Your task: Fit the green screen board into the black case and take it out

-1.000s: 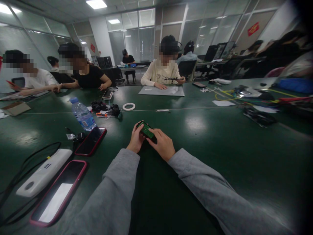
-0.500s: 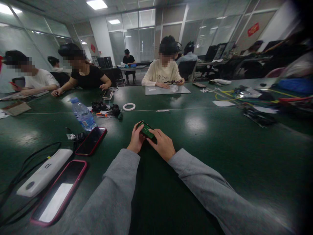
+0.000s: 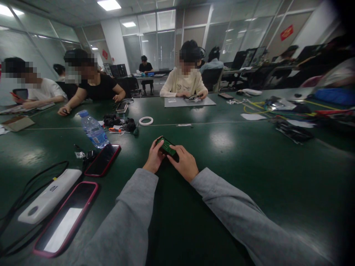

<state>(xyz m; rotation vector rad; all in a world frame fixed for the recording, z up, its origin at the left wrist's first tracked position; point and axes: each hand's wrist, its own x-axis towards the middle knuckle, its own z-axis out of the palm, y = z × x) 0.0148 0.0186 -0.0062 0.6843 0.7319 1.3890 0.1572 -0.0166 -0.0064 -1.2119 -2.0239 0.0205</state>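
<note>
Between my two hands is a small green circuit board (image 3: pixel 167 146) with a dark edge or casing around it, held a little above the table. My left hand (image 3: pixel 155 155) grips its left end, the thumb lying on the upper face. My right hand (image 3: pixel 184 161) closes on the right end, with thumb and fingers at the near corner and edge. The fingers underneath are hidden. Fine detail on the board is too small to make out.
Left of my arms lie a pink-framed phone (image 3: pixel 66 218), a white power bank (image 3: pixel 51 195) with a black cable, and a red-cased phone (image 3: pixel 102 160). A water bottle (image 3: pixel 93 129) stands behind them. A white ring (image 3: pixel 145 121) lies further back. Co-workers sit across the green table (image 3: pixel 249 159).
My hands and the circuit board stay almost in place. Across the table, the co-worker in the light top has lowered the dark item onto the grey board.
</note>
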